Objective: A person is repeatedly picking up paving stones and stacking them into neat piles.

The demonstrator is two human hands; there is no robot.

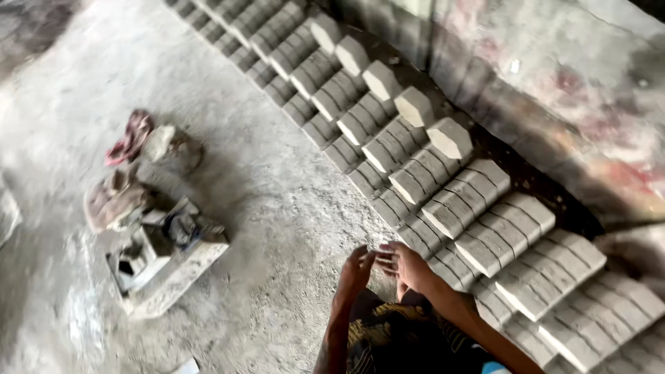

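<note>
My left hand and my right hand are held close together in front of me, fingertips almost touching, just above the dusty concrete floor. Nothing shows in either hand. Both hover beside the near edge of long stepped rows of grey concrete blocks, which stand on edge. My right hand is nearest the lowest row. My knees in dark patterned cloth are below.
A line of hexagonal blocks tops the stack along a stained wall. A metal block mould sits on the floor at left, with a lump of cloth, a red rag and a stone behind it.
</note>
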